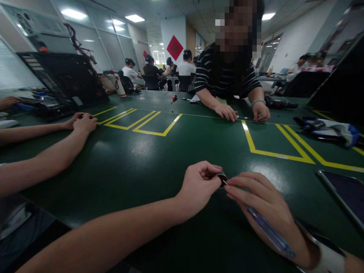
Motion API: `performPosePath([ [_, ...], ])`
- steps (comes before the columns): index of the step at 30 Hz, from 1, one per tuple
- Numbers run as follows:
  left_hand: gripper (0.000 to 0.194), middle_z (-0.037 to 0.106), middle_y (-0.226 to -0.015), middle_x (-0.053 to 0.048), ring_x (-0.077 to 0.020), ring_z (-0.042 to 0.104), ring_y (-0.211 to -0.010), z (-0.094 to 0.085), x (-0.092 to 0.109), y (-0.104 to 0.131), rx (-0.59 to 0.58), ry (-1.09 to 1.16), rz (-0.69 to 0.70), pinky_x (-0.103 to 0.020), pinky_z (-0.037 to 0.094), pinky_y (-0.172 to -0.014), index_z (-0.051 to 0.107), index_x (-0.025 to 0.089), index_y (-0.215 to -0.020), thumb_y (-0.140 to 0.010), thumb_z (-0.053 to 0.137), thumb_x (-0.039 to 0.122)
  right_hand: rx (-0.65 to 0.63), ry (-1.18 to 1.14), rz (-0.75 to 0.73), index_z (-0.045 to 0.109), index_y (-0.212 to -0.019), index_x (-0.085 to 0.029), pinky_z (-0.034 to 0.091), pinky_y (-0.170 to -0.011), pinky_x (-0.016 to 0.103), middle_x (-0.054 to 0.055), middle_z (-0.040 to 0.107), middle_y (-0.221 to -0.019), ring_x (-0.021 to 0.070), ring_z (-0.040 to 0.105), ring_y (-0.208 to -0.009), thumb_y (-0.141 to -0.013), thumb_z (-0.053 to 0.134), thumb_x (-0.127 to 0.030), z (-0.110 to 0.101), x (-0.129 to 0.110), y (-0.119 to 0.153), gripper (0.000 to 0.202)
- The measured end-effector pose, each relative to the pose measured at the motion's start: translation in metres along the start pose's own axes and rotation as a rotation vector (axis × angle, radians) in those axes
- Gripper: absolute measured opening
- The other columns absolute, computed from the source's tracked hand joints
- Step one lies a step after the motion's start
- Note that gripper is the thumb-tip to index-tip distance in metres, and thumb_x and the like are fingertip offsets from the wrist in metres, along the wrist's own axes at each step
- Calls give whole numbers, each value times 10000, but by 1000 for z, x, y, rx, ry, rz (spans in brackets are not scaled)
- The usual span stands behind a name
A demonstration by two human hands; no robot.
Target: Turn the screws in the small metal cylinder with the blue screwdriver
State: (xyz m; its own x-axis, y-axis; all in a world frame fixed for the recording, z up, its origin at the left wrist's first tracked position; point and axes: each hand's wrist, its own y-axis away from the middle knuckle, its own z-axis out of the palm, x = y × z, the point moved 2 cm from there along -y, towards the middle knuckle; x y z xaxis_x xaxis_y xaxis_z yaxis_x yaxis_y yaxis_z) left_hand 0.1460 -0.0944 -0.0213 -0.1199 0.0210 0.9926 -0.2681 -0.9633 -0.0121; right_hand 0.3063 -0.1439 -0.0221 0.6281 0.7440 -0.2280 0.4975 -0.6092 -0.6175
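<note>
My left hand point(197, 189) is closed around a small dark round part with a pale rim point(223, 178), pinched between thumb and curled fingers. My right hand point(264, 201) is also closed. It grips a slim screwdriver with a translucent blue handle point(270, 231), which slants back under the palm. Fingers cover most of its shaft. A thin bright tip shows at the round part's open face; whether it touches inside, I cannot tell. Both hands are just above the green table point(159, 163), with fingertips close together.
A phone point(344, 193) lies at the right. Yellow tape point(281, 156) marks the table. Opposite, a person in a striped top point(204, 72) handles a small thing. Another person's hands point(82, 123) are at left. A red-black screwdriver point(174, 98) and blue-white tool bundle point(332, 131) lie farther off.
</note>
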Motion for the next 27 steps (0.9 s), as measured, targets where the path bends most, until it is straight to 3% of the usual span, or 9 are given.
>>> performPosePath([
  [7,105,672,-908,-64,-146,647,-806,0,-1,0,-7,4,1,-309,509,-786,613,115,-724,-642,616,48,0,74,-90,592,-1138,-250,500,-765,387,66,659,-1048,232,579,-973,-814,559,-124,5,12,6,349],
  [11,129,678,-921,-71,-153,651,-825,0,-2,-1,-6,5,-7,-318,508,-803,614,113,-726,-633,605,23,-3,115,-128,589,-1131,-242,493,-742,375,72,654,-1036,228,576,-949,-822,533,-103,4,7,6,344],
  [18,117,689,-917,-80,-173,655,-842,1,-1,0,-19,15,-22,-330,509,-793,606,116,-708,-639,589,24,5,51,-40,602,-1100,-184,487,-785,396,97,645,-1043,232,567,-986,-833,475,-66,-3,-12,1,318],
  [27,119,699,-905,-71,-168,657,-821,2,-3,-1,-30,25,-32,-316,527,-747,629,123,-730,-655,591,39,-8,36,-48,601,-1114,-164,524,-784,395,110,644,-1050,239,583,-990,-817,480,-52,-2,-10,2,340],
])
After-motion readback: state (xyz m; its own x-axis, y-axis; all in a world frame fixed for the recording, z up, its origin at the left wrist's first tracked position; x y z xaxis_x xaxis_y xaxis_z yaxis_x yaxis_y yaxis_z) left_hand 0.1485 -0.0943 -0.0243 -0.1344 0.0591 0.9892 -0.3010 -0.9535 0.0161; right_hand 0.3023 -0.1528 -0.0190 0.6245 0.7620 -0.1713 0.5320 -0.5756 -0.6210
